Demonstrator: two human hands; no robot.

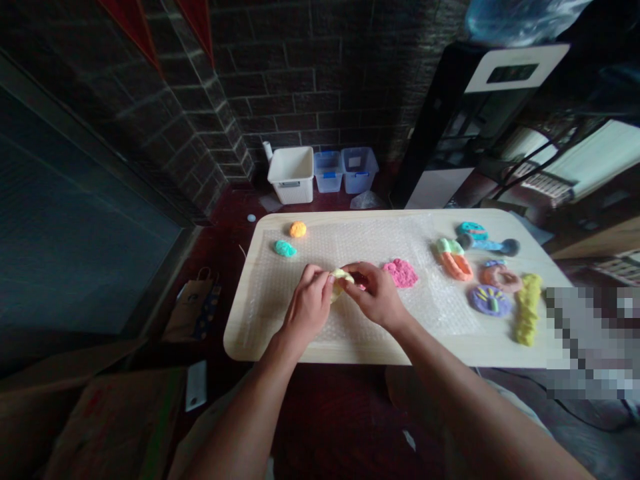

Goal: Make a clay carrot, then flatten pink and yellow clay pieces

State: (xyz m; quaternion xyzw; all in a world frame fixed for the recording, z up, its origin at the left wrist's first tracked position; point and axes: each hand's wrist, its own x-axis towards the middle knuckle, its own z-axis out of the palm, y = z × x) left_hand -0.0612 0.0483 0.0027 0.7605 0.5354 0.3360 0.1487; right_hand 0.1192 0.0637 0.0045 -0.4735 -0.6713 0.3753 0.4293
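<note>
My left hand (309,305) and my right hand (379,299) meet above the middle of the table (350,355). Between them is a soft, pale yellow lump of modelling clay (336,292), pinched by the fingers of both. A bit of pink shows by my right fingers, too small to make out. Just right of that hand lies a flat, bumpy pink clay piece (401,273). Bubble wrap (350,233) is spread beneath. At the back left sit an orange clay ball (298,229) and a teal clay lump (285,248).
Several clay shapes rest at the table's right, among them an orange and green one (457,261), a purple disc (489,301), a brown ring (505,279) and a yellow strip (527,310). Behind stand a white basket (291,177), blue bins (359,170) and a water dispenser (450,113).
</note>
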